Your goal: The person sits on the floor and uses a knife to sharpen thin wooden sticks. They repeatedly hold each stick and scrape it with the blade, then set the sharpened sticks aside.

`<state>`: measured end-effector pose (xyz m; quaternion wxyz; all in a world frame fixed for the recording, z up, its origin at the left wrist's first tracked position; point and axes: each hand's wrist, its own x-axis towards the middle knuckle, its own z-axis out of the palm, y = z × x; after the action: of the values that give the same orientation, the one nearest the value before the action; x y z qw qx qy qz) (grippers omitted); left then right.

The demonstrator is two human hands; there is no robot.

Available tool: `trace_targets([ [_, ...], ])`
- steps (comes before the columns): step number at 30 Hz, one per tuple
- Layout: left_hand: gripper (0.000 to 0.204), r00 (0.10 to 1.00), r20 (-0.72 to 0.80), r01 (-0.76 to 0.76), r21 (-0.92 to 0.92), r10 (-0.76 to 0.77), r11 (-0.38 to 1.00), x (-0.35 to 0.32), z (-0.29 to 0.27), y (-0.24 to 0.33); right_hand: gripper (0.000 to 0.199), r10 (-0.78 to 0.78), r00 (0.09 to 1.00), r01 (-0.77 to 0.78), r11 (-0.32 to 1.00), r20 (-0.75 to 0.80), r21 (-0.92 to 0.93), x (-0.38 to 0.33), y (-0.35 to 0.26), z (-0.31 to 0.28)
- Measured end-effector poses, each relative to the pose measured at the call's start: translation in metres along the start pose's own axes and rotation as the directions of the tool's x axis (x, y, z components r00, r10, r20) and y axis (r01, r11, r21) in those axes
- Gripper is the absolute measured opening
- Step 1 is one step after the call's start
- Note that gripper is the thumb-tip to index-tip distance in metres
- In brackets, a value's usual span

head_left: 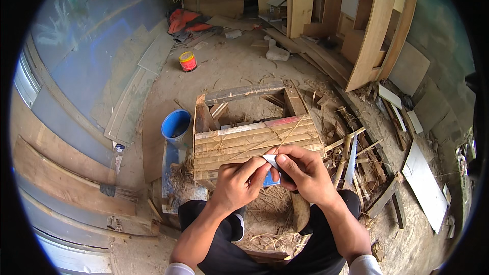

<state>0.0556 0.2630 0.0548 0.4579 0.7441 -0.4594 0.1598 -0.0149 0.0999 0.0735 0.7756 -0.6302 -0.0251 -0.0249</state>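
Left hand (pixel 238 182) and right hand (pixel 301 172), pressed together over the lap, both pinch a thin strip (pixel 288 137) against a small pale blade-like piece (pixel 270 160); the strip's long axis runs away up-right. Just beyond: slatted wooden crate (pixel 254 140) on the dirt floor (pixel 229 66). Blue bucket (pixel 176 126) at the crate's left, red-yellow can (pixel 187 61) farther, boards (pixel 372 25) farthest.

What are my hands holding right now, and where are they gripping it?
Both the left hand and right hand pinch a thin pale strip at its lower end, beside a small blade.

Soft, even daylight, faint shadows; sharp centre, fisheye-bent edges, black rim.
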Motion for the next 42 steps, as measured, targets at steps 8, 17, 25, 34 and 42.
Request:
trace_targets([
  [8,0.008,0.994,-0.001,-0.106,0.138,0.107,0.985,-0.001,0.008,-0.005,0.020,-0.001,0.967,0.033,0.992,-0.255,0.121,0.008,-0.011,-0.032],
  [17,0.004,0.989,0.086,0.128,-0.136,-0.117,0.982,-0.002,0.010,-0.011,0.020,-0.051,0.819,0.214,0.951,-0.571,0.222,0.020,-0.012,-0.061],
  [25,0.006,0.999,0.024,0.027,0.024,-0.028,0.999,-0.001,0.023,-0.021,0.017,0.157,0.986,-0.149,0.980,-0.056,0.133,0.011,0.003,-0.024],
  [34,0.014,0.945,0.146,0.328,-0.398,-0.294,0.857,-0.007,0.020,-0.006,0.017,-0.073,0.842,0.194,0.966,-0.535,0.173,0.007,-0.004,-0.105],
  [42,0.025,0.681,0.573,0.709,-0.673,-0.456,0.212,0.001,0.014,-0.002,0.026,0.116,0.993,-0.116,0.961,0.015,0.253,-0.004,-0.003,-0.029],
])
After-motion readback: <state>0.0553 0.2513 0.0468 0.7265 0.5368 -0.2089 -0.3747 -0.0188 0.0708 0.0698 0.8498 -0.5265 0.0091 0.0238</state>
